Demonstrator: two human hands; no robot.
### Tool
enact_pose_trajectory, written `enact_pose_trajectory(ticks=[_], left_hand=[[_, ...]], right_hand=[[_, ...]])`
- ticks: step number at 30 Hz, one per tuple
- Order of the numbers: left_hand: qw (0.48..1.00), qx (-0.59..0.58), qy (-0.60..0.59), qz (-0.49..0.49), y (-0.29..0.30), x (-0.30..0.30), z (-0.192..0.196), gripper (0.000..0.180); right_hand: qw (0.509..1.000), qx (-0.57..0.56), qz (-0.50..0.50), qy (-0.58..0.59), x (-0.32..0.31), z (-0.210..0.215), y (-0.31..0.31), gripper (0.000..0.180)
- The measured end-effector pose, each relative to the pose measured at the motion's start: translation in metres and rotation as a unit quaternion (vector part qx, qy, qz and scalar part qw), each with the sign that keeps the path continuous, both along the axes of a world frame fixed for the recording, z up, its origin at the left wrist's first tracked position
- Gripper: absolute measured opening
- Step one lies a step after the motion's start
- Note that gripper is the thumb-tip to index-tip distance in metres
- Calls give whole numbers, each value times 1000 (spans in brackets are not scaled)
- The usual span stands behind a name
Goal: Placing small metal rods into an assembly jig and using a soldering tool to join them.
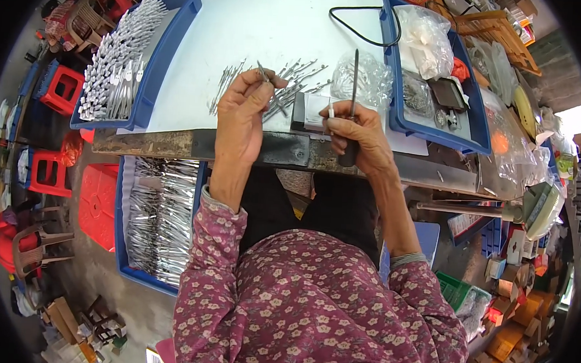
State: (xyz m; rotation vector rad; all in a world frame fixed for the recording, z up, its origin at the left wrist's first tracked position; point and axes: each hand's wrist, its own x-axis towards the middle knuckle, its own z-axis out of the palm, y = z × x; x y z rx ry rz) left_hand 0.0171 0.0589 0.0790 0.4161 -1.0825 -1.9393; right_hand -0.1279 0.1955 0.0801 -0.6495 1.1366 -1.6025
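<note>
My left hand (pixel 241 110) is raised over the near edge of the white tabletop, its thumb and fingers pinching a thin metal part (pixel 262 73). Behind it, a loose pile of slender metal rods (pixel 306 74) lies on the white surface. My right hand (pixel 366 134) grips a screwdriver (pixel 355 80), its long dark shaft pointing away from me and its dark handle below the fingers. Between that hand's thumb and forefinger shows a small white piece (pixel 331 110). Just left of it sits a small dark box with white card-like pieces (pixel 313 109). The two hands are apart.
A blue tray (pixel 145 105) with many white-ended rods stands at left. Another blue tray (pixel 430 139) at right holds plastic bags and small parts. Below the table edge, a blue bin (pixel 124 238) holds metal rods. A clear plastic bag (pixel 361 77) and black cable (pixel 358 9) lie on the table.
</note>
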Motion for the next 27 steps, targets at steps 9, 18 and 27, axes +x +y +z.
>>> enact_pose_trajectory(ticks=[9,18,27], left_hand=[[978,34,160,-126,44,2,-3,16],[966,-28,23,-257,78,23,-4,13],[973,-42,-50,-222,113,27,-17,25]], right_hand=[[982,-88,-35,-165,22,-15,4,21],[983,-120,-47,-131,13,-23,35,11],[985,-80,38,151,2,-2,64,16]])
